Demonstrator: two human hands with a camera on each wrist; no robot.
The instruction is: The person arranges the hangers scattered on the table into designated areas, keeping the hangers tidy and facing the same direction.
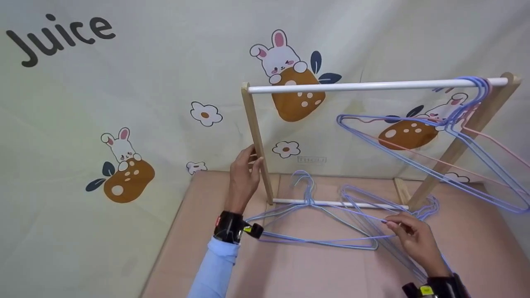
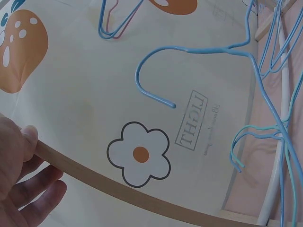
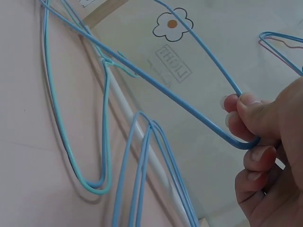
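Note:
My left hand (image 1: 244,176) grips the left wooden post (image 1: 253,124) of a small clothes rack, thumb on one side and fingers on the other. With thumb and fingers, my right hand (image 1: 414,240) pinches one corner of a blue wire hanger (image 3: 189,110). That hanger is raised off the mat, and its hook points toward the backdrop in the left wrist view. Below it, blue and teal hangers (image 3: 106,142) lie by the lower white bar (image 1: 372,205). To their right is another bunch of blue hangers (image 3: 165,142), partly behind my right hand in the head view.
Several blue hangers and a pink one hang by their hooks (image 1: 482,89) at the right end of the white top rod (image 1: 372,86). The rack's right wooden post (image 1: 451,153) stands behind them. A pinkish mat (image 1: 314,273) lies below, against a printed backdrop (image 1: 165,82).

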